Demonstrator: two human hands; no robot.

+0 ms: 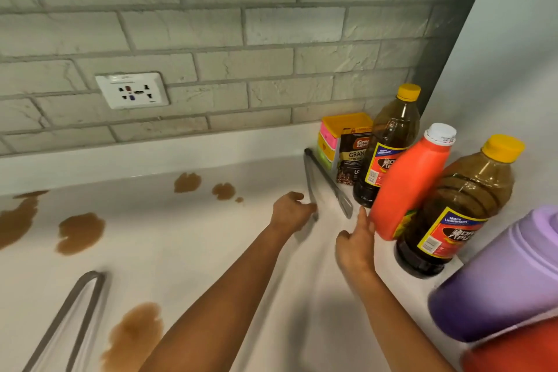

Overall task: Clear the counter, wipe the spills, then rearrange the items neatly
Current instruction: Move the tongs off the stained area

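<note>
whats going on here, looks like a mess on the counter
A person is tidying a white counter that has brown spills not yet wiped. The left hand is at the tip of one arm of the metal tongs, apparently taking hold, while the right hand reaches with a finger extended toward the orange bottle. Two dark bottles with yellow caps, a coffee pouch and a purple container crowd the right corner.

Single head-worn view, angled forward and down, close over the counter (187, 251) corner.
</note>
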